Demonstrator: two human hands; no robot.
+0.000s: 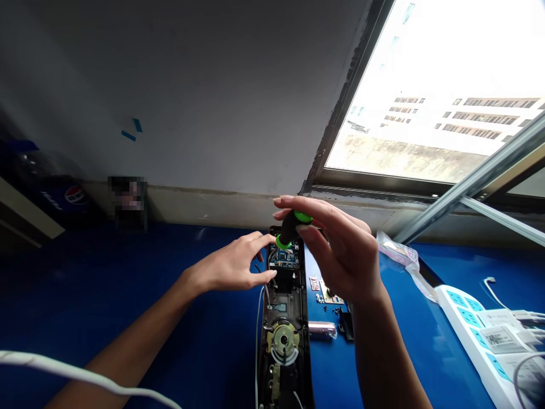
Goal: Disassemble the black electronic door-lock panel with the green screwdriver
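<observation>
An opened door-lock body [284, 329] lies lengthwise on the blue table [170, 295], showing a blue circuit board [284, 258] and a brass round mechanism [283, 339]. My right hand [340, 250] is closed round a black screwdriver with a green-ringed handle [292, 227], held upright over the circuit board at the lock's far end. My left hand [234, 264] rests at the lock's left edge beside the board, fingers stretched toward it and touching the casing, holding nothing.
Small screws and metal parts [327, 295] lie right of the lock, with a silver cylinder [322, 329]. A white power strip with plugged adapters [485, 335] sits at right, a plastic bag [398, 250] behind it. A white cable [63, 369] crosses bottom left. Wall and window frame ahead.
</observation>
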